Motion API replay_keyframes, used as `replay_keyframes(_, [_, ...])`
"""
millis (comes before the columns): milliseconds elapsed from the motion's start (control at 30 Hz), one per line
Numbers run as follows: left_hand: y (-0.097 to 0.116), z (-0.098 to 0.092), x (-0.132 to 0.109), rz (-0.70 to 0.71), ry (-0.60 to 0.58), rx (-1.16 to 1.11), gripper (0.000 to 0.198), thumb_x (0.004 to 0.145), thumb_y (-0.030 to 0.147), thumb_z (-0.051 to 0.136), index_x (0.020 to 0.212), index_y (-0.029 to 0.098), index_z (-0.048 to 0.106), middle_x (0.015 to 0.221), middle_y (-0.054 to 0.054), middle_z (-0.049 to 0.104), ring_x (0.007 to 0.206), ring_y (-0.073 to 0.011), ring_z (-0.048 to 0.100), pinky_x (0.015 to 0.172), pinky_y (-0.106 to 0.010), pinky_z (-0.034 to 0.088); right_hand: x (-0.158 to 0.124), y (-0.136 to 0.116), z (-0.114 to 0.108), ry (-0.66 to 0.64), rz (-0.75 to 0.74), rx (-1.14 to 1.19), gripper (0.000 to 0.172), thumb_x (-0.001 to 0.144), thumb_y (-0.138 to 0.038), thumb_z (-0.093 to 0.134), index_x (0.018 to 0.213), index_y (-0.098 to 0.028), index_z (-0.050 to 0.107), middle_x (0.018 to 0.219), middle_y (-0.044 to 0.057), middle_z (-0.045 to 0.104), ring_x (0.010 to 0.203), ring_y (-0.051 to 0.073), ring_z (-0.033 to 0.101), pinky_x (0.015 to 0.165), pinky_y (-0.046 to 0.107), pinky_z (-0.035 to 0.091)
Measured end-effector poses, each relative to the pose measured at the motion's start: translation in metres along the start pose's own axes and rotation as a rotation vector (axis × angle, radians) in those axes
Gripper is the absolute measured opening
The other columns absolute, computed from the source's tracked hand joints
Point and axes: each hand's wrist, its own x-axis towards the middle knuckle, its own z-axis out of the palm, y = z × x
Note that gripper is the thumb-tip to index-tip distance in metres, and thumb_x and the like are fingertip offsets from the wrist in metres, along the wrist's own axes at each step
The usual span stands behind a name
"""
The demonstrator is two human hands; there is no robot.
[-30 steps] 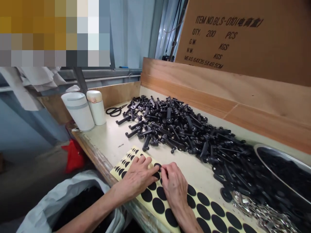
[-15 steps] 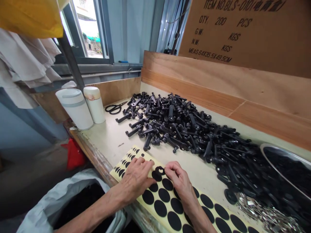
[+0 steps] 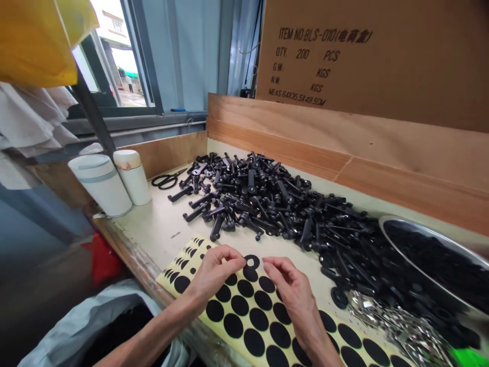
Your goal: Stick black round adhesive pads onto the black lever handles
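A flat black ring-shaped sticker (image 3: 251,256) is pinched at its left edge between the thumb and forefinger of my left hand (image 3: 214,272). Just right of the ring, my right hand (image 3: 292,283) has thumb and forefinger drawn together, apart from the ring's edge; anything between those fingertips is too small to make out. Beneath both hands lies a pale yellow backing sheet (image 3: 225,322) with rows of round black stickers (image 3: 260,318). One black disc shows partly through and below the ring. Bare spots and smaller discs mark the sheet's far left part.
Beyond the sheet spreads a heap of black plastic handle-like parts (image 3: 252,188). A metal bowl (image 3: 385,224) of black pieces and small shiny metal parts (image 3: 405,326) lie right. Scissors (image 3: 166,181) and two white bottles (image 3: 100,186) stand left; a lined bin (image 3: 76,321) sits below.
My left hand has come off the sheet and now grips the ring's left edge. The right fingertips have parted from the ring. The whole view has shifted slightly.
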Motion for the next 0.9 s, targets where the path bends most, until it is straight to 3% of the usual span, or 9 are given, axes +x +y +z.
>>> replay_keyframes(167, [-0.004,0.024,0.004,-0.055,-0.014,-0.052,0.018,0.071,0.032,0.070,0.067,0.015,0.066,0.064,0.000,0.061,0.061,-0.0115,0.049,0.060,-0.024,0.037,-0.011,-0.003,-0.014,0.005,-0.010,-0.008,0.030,0.083,-0.049,0.059,0.074,-0.021,0.065,0.079,0.002,0.062,0.072,0.018,0.056,0.061,0.026,0.042])
replay_keyframes(300, [-0.004,0.038,0.003,-0.091,-0.029,-0.058,0.018,0.070,0.032,0.071,0.067,0.015,0.068,0.061,0.000,0.061,0.059,-0.0123,0.049,0.059,-0.025,0.036,-0.009,0.012,-0.027,0.041,-0.131,-0.123,0.030,0.082,-0.048,0.060,0.069,-0.021,0.063,0.073,0.002,0.059,0.067,0.018,0.054,0.060,0.028,0.041])
replay_keyframes(400, [0.000,0.040,0.000,0.080,-0.077,0.141,0.020,0.079,0.033,0.065,0.069,0.017,0.070,0.071,-0.003,0.065,0.069,-0.0161,0.055,0.069,-0.029,0.041,-0.013,0.015,-0.029,0.121,-0.285,-0.220,0.025,0.082,-0.040,0.060,0.065,-0.022,0.060,0.071,0.001,0.058,0.067,0.018,0.055,0.064,0.028,0.042])
replay_keyframes(467, [0.002,0.034,0.001,0.318,-0.017,0.394,0.020,0.084,0.034,0.060,0.079,0.019,0.073,0.089,-0.006,0.068,0.088,-0.0217,0.057,0.084,-0.035,0.040,-0.019,0.009,-0.025,0.228,-0.418,-0.249,0.020,0.083,-0.032,0.060,0.066,-0.022,0.058,0.072,0.001,0.057,0.072,0.018,0.055,0.069,0.029,0.041])
replay_keyframes(533, [0.001,0.018,0.007,0.501,0.137,0.638,0.027,0.081,0.035,0.064,0.104,0.022,0.070,0.112,-0.009,0.064,0.107,-0.0278,0.051,0.095,-0.043,0.035,-0.026,0.001,-0.021,0.361,-0.551,-0.244,0.015,0.083,-0.026,0.060,0.069,-0.022,0.056,0.076,0.001,0.055,0.076,0.018,0.054,0.072,0.030,0.039])
replay_keyframes(600, [-0.003,-0.005,0.019,0.515,0.272,0.789,0.048,0.075,0.029,0.070,0.121,0.022,0.060,0.124,-0.011,0.058,0.113,-0.0320,0.046,0.097,-0.049,0.032,-0.029,-0.004,-0.021,0.458,-0.621,-0.200,0.014,0.084,-0.023,0.060,0.071,-0.023,0.055,0.079,0.000,0.053,0.077,0.018,0.053,0.074,0.030,0.039])
replay_keyframes(700, [-0.006,-0.040,0.041,0.401,0.256,0.834,0.026,0.073,0.017,0.064,0.098,0.019,0.069,0.101,-0.011,0.065,0.099,-0.0310,0.050,0.088,-0.047,0.036,-0.023,-0.001,-0.032,0.527,-0.546,-0.118,0.012,0.087,-0.027,0.058,0.076,-0.023,0.056,0.084,0.002,0.053,0.081,0.018,0.052,0.076,0.031,0.040])
replay_keyframes(800, [0.002,-0.056,0.052,0.371,0.173,0.777,0.005,0.074,0.021,0.062,0.073,0.020,0.067,0.077,-0.006,0.064,0.083,-0.0250,0.053,0.076,-0.037,0.040,-0.015,0.008,-0.041,0.403,-0.413,-0.144,0.016,0.088,-0.035,0.057,0.098,-0.023,0.061,0.099,0.005,0.056,0.086,0.020,0.054,0.077,0.034,0.044])
replay_keyframes(900, [0.024,-0.040,0.047,0.346,0.134,0.638,0.014,0.079,0.032,0.059,0.078,0.020,0.066,0.087,-0.004,0.065,0.079,-0.0200,0.054,0.071,-0.031,0.040,-0.012,0.012,-0.039,0.220,-0.382,-0.209,0.042,0.085,-0.034,0.061,0.125,-0.027,0.051,0.118,0.007,0.053,0.099,0.022,0.055,0.082,0.037,0.046])
